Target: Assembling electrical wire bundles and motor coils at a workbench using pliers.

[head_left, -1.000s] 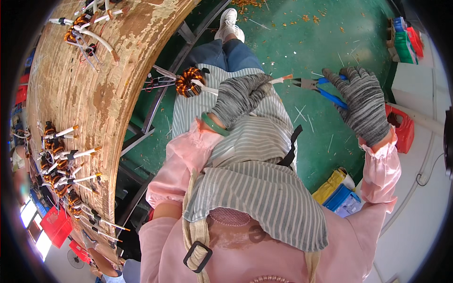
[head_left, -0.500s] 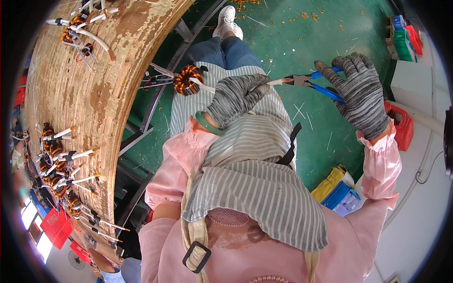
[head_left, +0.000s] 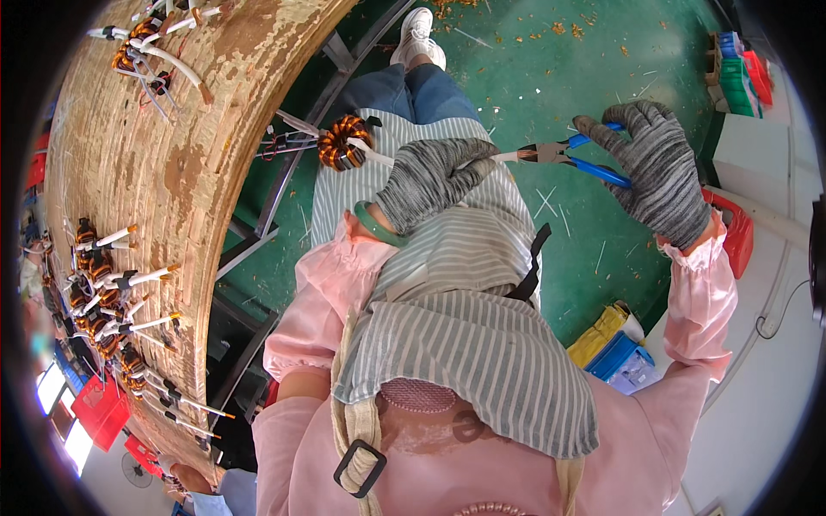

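Your left hand [head_left: 430, 179] is curled closed; your right hand [head_left: 662, 176] (its fingers [head_left: 635, 115] loosely bent) is held well apart.

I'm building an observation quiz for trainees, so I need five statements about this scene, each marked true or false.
1. The right hand holds blue-handled pliers. True.
2. The left hand is bare. False: it wears a grey knitted glove.
3. Several copper-wound rings lie on the wooden table. True.
4. The ring nearest the left hand sits on that table. False: it is off the table, seen against the striped apron.
5. A white wire runs from that ring to the left hand. True.
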A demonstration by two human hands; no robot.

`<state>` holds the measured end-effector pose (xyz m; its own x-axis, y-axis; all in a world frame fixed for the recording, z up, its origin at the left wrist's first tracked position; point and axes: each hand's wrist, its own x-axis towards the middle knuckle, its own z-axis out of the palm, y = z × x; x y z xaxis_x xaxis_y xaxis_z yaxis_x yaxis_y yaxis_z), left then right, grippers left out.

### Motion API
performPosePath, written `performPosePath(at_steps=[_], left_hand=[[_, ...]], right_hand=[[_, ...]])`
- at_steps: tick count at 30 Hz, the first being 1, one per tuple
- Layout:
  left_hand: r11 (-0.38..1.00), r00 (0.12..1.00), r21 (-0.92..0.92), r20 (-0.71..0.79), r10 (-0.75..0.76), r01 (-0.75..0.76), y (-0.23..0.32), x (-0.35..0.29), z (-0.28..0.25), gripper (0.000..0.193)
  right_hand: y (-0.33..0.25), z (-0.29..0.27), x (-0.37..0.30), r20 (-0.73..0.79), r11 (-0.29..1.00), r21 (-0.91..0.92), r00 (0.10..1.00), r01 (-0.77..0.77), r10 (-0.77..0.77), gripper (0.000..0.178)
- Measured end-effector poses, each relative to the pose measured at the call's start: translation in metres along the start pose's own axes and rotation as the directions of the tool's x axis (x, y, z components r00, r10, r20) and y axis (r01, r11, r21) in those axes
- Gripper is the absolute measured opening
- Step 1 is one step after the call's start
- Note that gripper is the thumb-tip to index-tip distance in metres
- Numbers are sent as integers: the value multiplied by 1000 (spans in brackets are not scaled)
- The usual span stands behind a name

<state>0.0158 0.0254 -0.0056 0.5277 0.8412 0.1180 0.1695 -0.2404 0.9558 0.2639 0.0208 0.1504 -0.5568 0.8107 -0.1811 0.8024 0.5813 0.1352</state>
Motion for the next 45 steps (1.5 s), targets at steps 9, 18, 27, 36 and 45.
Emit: performPosePath(at_steps=[9,18,27,36,45], left_hand=[[995,994,-89,103,-34,43,2,2,-9,26],[996,993,-90,116,7,3,-3,1,-4,27],[1000,992,-10,127,12,-11,-4,0,-5,25],[999,986,12,161,37,-39,-5,-4,-8,26],[993,947,105,321,19,-55,0,-8,-18,27]], right_hand=[[-5,-1,-1,-91,991,-122,993,59,-70,58],[-12,-8,2,8,1000,-3,1000,-12,12,63],[-14,-6,2,59,992,-126,998,-5,12,64],[-3,11,-2,126,965,250,991,-83,53,56],[12,46,-6,550,492,762,822,-422,-147,47]])
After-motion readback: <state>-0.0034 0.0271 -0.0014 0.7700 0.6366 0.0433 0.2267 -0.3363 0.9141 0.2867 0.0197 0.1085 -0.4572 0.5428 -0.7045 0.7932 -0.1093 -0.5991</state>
